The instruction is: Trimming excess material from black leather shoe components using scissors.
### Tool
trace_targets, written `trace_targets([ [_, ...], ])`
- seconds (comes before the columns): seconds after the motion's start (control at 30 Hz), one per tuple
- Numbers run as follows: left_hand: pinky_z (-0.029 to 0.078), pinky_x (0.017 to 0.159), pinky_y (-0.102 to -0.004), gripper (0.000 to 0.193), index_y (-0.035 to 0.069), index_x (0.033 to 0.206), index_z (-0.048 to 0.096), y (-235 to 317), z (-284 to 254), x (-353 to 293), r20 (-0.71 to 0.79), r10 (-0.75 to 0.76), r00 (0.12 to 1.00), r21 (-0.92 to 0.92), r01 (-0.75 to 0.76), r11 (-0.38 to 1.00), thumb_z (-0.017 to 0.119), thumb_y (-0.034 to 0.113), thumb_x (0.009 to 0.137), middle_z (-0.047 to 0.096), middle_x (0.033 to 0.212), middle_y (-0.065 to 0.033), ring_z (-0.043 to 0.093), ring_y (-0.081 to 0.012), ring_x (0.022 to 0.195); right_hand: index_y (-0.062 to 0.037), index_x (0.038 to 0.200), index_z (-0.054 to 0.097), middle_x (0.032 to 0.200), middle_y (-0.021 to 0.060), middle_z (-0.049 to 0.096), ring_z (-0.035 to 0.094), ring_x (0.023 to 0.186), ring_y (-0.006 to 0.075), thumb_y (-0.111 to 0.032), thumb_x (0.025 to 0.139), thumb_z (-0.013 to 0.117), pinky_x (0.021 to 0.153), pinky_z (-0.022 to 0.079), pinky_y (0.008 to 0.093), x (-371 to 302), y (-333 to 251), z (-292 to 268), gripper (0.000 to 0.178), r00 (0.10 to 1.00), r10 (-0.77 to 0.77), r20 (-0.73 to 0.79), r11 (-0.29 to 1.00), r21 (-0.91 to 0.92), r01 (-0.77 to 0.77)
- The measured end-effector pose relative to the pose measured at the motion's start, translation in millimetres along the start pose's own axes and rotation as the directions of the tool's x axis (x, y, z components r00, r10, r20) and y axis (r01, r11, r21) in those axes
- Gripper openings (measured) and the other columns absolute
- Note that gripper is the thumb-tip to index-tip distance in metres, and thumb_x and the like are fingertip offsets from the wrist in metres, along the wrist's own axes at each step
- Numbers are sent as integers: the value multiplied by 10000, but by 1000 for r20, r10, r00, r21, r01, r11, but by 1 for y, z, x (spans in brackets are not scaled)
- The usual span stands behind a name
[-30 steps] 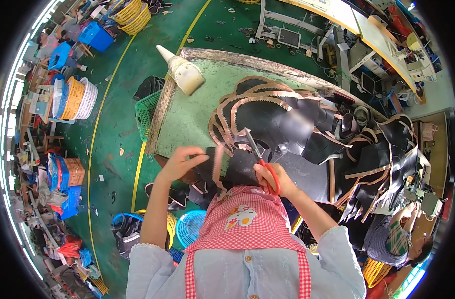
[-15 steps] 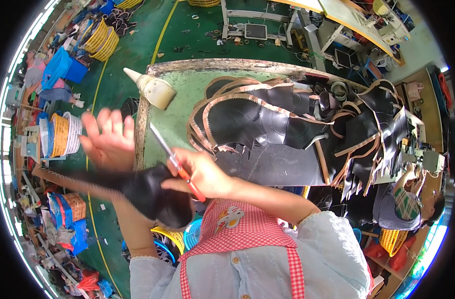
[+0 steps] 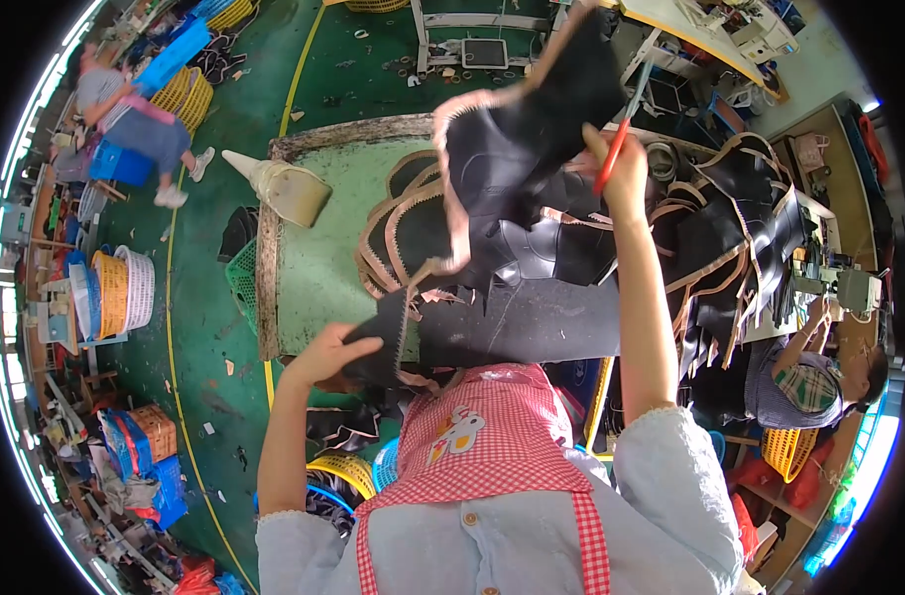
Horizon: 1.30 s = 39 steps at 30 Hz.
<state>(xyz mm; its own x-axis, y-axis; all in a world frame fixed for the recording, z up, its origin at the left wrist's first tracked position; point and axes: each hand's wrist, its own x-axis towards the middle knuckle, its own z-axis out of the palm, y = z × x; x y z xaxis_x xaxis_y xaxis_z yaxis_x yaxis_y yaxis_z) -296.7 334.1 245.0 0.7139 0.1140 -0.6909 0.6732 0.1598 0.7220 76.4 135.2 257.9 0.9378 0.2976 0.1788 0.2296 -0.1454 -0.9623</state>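
Observation:
A black leather piece point(image 3: 532, 149) with a tan, zigzag-cut edge is stretched out in the air over the table, partly blurred. My left hand point(image 3: 323, 357) grips its lower end near the table's front edge, thumb on top. My right hand point(image 3: 626, 174) is raised at the far right, closed around red-handled scissors point(image 3: 611, 159) whose slim silver blade points up and away. The upper end of the leather is beside those fingers and seems pinched with them. Under it lies a pile of similar black leather pieces point(image 3: 413, 233), tan-edged.
The green-topped table point(image 3: 318, 258) has a worn wooden rim. A pale cone-shaped container point(image 3: 294, 188) lies on its far left corner. More leather pieces point(image 3: 740, 238) hang at the right. One person point(image 3: 804, 387) works at the right; another point(image 3: 140, 114) is at the far left by baskets.
My right hand has swung up and right with the scissors and leather. My left hand, open and palm up before, has come down onto the leather's lower end. The far-left person has moved into fuller view.

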Motion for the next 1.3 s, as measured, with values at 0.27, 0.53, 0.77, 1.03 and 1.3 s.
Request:
trace_targets([
  [0.27,454,673,-251,272,-32,946,631,19,-1,-17,-70,79,994,187,-65,980,648,224,855,634,770,-4,504,-53,709,18,1035,500,876,146,563,578,781,242,-578,880,479,745,449,371,-172,4,-17,616,292,413,863,898,-333,-288],
  [0.53,267,363,-219,181,27,907,630,18,-1,-23,-68,20,998,114,-12,993,646,202,862,479,579,55,379,-42,417,-1,777,550,671,54,549,558,594,111,-562,863,526,508,456,237,-167,-5,49,568,150,504,851,833,-433,-344],
  [0.77,424,452,-282,228,-9,679,599,1,-43,-57,-169,774,610,422,-665,616,653,185,785,565,544,-36,538,-147,427,-3,1015,559,863,74,611,580,719,119,-324,811,708,644,485,248,-181,-22,60,408,227,213,950,909,-107,-403],
  [1.03,437,695,-270,138,62,757,509,99,-30,-40,89,980,-177,-725,-686,-58,487,26,888,606,637,-68,581,-180,571,-70,898,469,771,-22,436,423,699,87,-168,664,836,658,412,254,-228,-83,150,446,227,-257,939,808,338,-483],
  [1.3,394,927,-340,579,-40,1187,484,15,-19,-9,292,784,548,-396,-677,621,590,415,844,553,1050,-142,521,-273,1037,-87,818,484,696,-32,458,410,635,66,-135,657,825,595,377,226,-127,-170,105,380,904,-337,264,765,637,99],
])
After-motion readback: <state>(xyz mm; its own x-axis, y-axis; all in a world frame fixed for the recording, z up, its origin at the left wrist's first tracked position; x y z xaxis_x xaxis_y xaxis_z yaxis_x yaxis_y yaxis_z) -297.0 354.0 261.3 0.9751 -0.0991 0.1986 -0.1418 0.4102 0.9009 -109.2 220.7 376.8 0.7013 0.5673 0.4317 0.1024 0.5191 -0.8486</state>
